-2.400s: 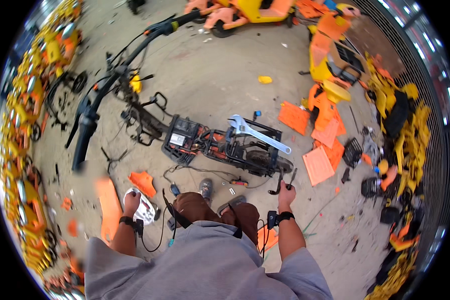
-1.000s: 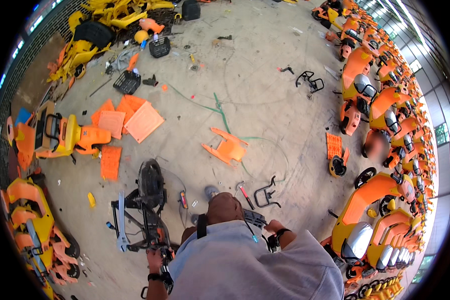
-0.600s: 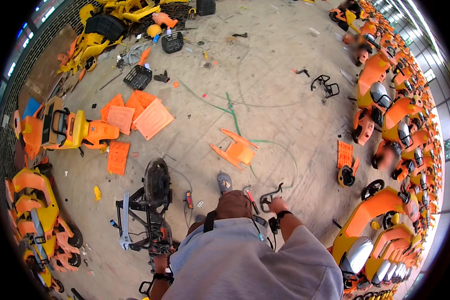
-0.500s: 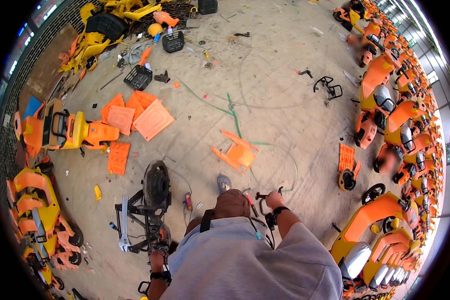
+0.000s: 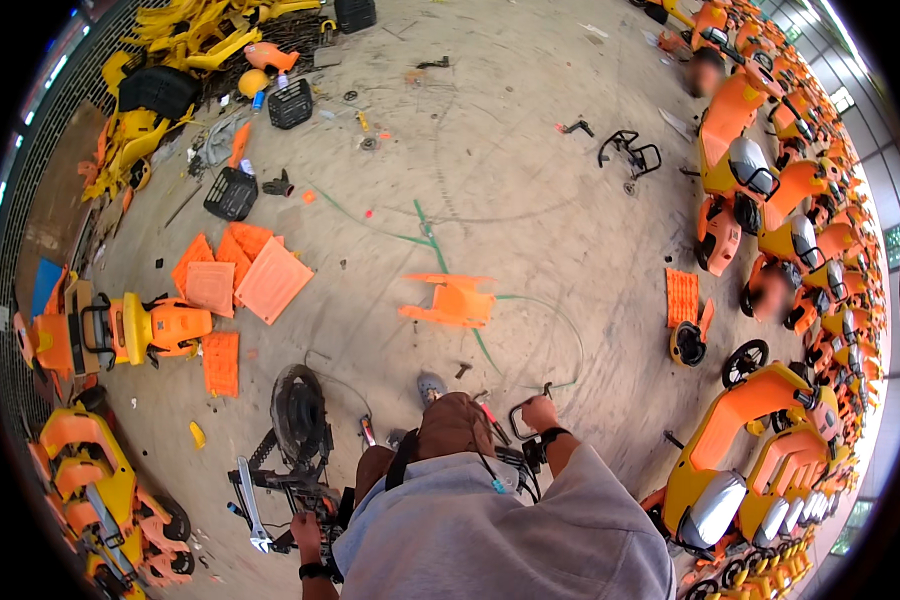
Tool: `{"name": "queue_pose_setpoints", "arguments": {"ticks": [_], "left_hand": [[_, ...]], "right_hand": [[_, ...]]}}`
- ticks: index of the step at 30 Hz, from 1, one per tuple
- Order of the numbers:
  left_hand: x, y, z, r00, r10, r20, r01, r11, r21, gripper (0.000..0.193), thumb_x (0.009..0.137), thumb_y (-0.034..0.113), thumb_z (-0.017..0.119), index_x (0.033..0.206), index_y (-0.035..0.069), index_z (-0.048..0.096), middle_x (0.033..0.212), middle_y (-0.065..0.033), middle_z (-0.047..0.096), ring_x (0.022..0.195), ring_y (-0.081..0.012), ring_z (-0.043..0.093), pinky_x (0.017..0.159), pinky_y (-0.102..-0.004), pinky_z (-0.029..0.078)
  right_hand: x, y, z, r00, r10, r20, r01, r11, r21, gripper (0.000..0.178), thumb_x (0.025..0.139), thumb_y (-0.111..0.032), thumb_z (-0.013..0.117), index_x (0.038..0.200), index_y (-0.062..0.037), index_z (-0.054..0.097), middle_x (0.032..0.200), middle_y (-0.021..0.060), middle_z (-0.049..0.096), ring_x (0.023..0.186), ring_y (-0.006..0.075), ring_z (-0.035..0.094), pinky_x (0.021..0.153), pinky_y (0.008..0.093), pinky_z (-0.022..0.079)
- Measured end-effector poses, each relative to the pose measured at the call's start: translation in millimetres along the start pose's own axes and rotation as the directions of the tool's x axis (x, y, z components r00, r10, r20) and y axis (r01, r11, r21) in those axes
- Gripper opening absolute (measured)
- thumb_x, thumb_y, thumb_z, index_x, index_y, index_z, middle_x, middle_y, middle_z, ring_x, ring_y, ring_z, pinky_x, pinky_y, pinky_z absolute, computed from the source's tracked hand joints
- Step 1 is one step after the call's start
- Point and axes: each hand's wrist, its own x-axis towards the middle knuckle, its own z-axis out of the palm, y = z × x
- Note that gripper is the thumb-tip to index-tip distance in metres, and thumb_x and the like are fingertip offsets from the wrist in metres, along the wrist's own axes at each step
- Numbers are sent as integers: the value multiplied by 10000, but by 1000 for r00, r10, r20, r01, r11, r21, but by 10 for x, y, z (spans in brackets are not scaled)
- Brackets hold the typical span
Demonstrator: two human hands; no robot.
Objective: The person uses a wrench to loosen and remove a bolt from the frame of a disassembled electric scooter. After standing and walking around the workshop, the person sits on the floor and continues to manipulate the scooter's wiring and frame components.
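My right hand is closed round the end of a black handlebar, with cables hanging near its base. On the left, my left hand grips the rear of a stripped black scooter frame. Its fingers are partly hidden. A black wheel sits at the far end of that frame. Across the frame's left side lies a big silver adjustable wrench. A tool with a red handle is beside the wheel. My body covers the middle of the frame.
An orange body panel lies ahead on the floor, near a green strap. Orange plates and a yellow-orange scooter are at left. Rows of scooters line the right. A helmet and black rack lie nearer.
My view has turned and shifted, so the orange panel and floor items appear further left. The frame and wheel have shifted slightly with my hands. A small dark T-shaped piece now shows ahead of my foot.
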Motion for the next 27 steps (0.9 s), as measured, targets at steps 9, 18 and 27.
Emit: {"name": "queue_pose_setpoints", "arguments": {"ticks": [9, 18, 27], "left_hand": [[551, -116, -66, 953, -277, -123, 258, 955, -148, 349, 852, 321, 544, 950, -14, 520, 812, -112, 563, 592, -197, 558, 422, -376, 495], [1042, -93, 118, 899, -437, -37, 370, 802, -469, 457, 873, 518, 514, 993, 79, 546, 770, -48, 557, 633, -169, 546, 459, -342, 453], [1325, -30, 387, 894, -385, -229, 126, 707, -696, 289, 907, 275, 544, 960, -4, 493, 727, -126, 649, 565, -206, 625, 413, -356, 529]], "right_hand": [[-387, 349, 276, 956, 17, 292, -64, 986, 153, 269, 799, -206, 510, 883, -19, 684, 667, 84, 671, 506, 188, 637, 504, 319, 555], [-53, -919, -709, 985, 9, 173, -27, 994, 103, 307, 808, -277, 501, 911, -67, 700, 717, 148, 677, 616, 286, 667, 643, 381, 552], [390, -3329, -1274, 933, -222, 284, 240, 970, -30, 277, 844, -213, 568, 1003, -5, 658, 678, 114, 668, 469, 166, 598, 445, 308, 510]]}}
